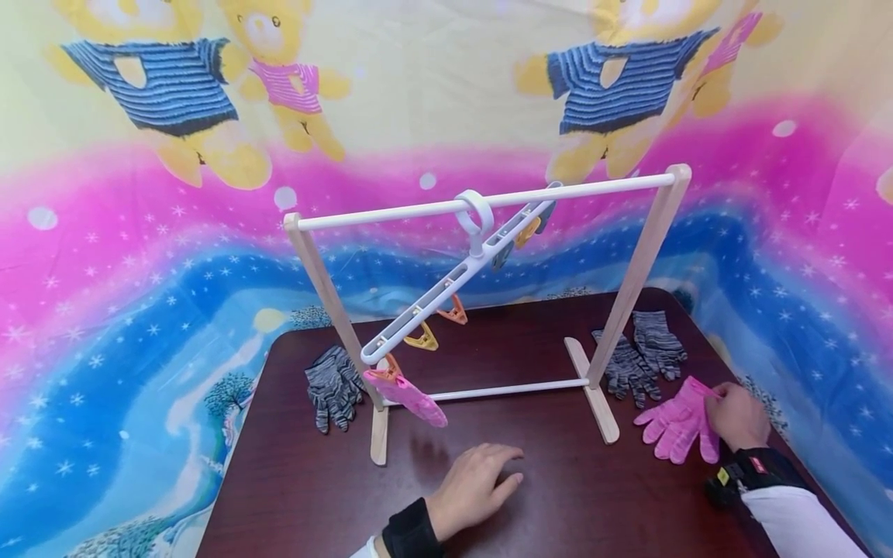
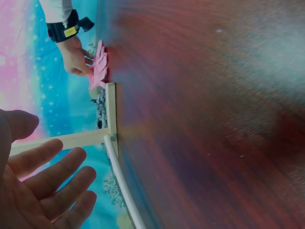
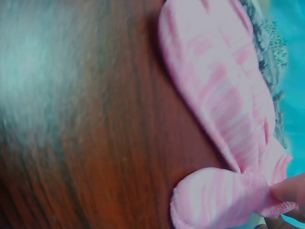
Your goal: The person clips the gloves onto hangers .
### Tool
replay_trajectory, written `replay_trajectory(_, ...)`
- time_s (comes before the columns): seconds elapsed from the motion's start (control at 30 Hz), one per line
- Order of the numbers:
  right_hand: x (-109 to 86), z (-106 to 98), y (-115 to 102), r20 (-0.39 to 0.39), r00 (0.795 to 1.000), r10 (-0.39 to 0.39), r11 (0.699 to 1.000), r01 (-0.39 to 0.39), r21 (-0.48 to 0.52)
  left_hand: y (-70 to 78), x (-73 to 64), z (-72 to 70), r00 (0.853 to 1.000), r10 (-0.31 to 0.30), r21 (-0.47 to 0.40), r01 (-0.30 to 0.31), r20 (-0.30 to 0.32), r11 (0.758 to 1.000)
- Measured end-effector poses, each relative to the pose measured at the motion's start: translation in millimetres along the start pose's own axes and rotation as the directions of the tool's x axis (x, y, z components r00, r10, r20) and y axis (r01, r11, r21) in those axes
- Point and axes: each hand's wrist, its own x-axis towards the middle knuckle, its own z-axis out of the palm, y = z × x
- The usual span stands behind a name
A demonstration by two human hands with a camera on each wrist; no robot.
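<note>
My right hand pinches the cuff of a pink knit glove at the right side of the table. The glove's fingers point toward the table's middle, and in the right wrist view its streaked pink knit lies close over the wood. My left hand holds nothing; its fingers are relaxed and spread near the front middle. Beyond it, a second pink glove hangs from an orange clip at the near end of a white clip hanger.
The hanger hooks over the top bar of a white-and-wood rack. More clips, such as a yellow clip, hang along it. Grey knit gloves lie left of the rack, and further grey gloves lie behind its right foot. A patterned cloth encloses the table.
</note>
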Motion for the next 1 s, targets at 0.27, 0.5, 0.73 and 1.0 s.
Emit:
replay_trajectory(0.27,-10.4,-1.9,-15.3,-0.17,0.982,-0.087,0.993,0.099,0.065,3.2,3.4,-3.2,0.999,0.003,0.022,-0.002,-0.041,1.0)
replay_trajectory(0.5,-21.0,-6.0,-35.0,-0.285,0.948,-0.142,0.975,0.184,0.126,6.6,6.0,-5.3,0.999,0.012,0.002,-0.012,-0.047,1.0)
replay_trajectory(0.73,-35.7,-17.1,-60.8,-0.388,0.901,-0.191,0.951,0.268,0.154,8.7,8.5,-8.5,0.997,0.022,0.02,-0.02,-0.074,1.0)
replay_trajectory(1.0,-47.4,-28.3,-87.0,-0.471,0.856,-0.212,0.927,0.329,0.18,13.2,12.6,-11.9,0.997,0.048,0.006,-0.048,-0.067,0.999)
